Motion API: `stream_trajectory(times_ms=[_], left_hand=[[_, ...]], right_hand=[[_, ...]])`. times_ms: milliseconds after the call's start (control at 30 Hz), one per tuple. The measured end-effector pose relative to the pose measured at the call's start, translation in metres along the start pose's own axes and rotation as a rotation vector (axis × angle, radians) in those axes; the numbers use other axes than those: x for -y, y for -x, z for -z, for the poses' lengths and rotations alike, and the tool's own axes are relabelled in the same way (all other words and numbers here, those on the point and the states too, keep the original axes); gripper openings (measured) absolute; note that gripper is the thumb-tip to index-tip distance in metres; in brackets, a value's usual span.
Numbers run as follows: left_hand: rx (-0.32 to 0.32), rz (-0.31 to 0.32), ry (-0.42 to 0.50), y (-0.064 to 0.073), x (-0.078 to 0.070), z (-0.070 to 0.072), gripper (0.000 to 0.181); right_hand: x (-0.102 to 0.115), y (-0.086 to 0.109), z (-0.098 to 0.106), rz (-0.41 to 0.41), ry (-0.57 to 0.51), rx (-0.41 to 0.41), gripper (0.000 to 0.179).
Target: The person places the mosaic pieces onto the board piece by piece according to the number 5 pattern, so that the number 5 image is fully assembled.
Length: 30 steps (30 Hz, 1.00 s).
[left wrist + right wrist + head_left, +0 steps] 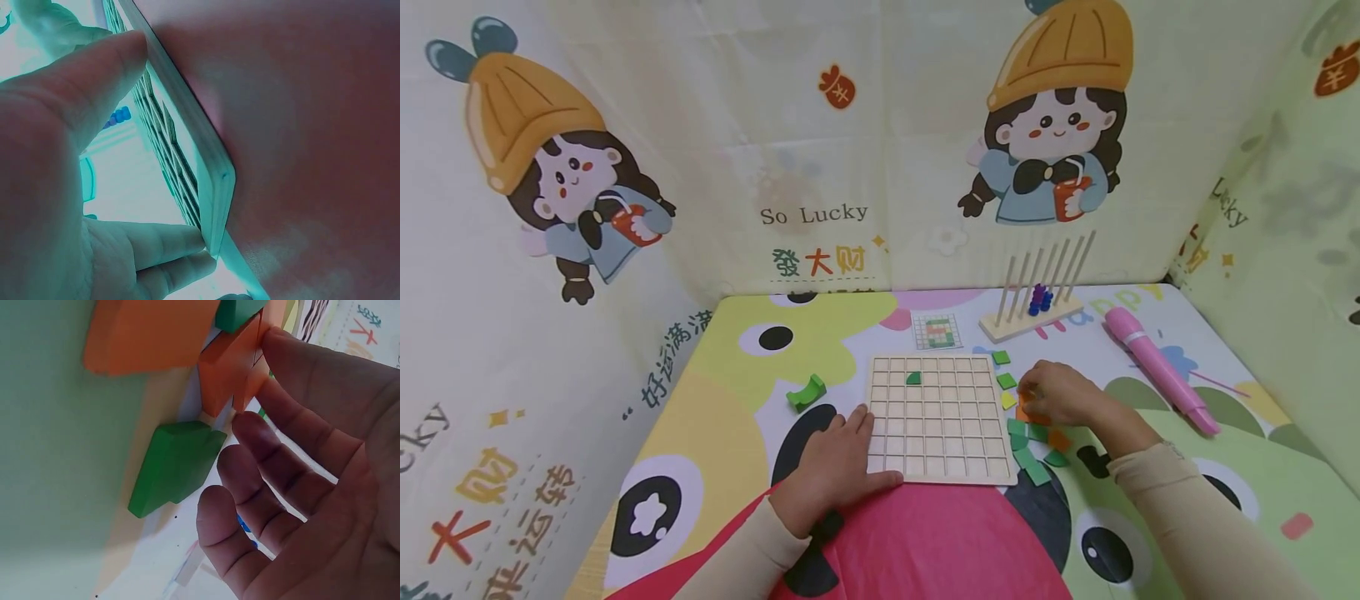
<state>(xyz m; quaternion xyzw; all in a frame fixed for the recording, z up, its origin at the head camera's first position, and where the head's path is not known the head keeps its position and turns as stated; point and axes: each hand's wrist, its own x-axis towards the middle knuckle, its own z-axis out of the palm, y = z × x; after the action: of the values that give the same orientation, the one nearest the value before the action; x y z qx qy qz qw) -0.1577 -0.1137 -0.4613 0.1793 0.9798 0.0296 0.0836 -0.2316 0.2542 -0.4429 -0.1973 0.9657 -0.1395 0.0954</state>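
Note:
A square wooden grid board (940,425) lies on the table, with one green quarter-round piece (913,378) in an upper cell. My left hand (838,458) rests at the board's lower left corner, fingers fairly straight along the left edge and thumb at the front edge. To the right of the board, my right hand (1063,393) reaches into loose pieces. In the right wrist view its thumb and index finger pinch an orange piece (251,384), beside another orange piece (222,365). A green piece (175,465) lies close to the other fingertips.
Several green tiles (1032,467) and a yellow piece (1008,401) lie right of the board. Behind it are a pattern card (937,331) and a wooden peg stand (1032,318). A pink pen-shaped object (1161,371) lies far right, a green curved holder (807,393) left.

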Motion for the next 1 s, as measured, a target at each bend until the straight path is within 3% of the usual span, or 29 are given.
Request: stream_trajectory(times_ms=[467, 1000], left_hand=[[-0.003, -0.005, 0.0, 0.003, -0.002, 0.003, 0.106], [-0.012, -0.005, -0.01, 0.004, -0.003, 0.002, 0.103]], right_hand=[[0.003, 0.006, -0.005, -0.076, -0.1, -0.069, 0.013], [0.007, 0.007, 0.001, -0.024, -0.235, -0.059, 0.008]])
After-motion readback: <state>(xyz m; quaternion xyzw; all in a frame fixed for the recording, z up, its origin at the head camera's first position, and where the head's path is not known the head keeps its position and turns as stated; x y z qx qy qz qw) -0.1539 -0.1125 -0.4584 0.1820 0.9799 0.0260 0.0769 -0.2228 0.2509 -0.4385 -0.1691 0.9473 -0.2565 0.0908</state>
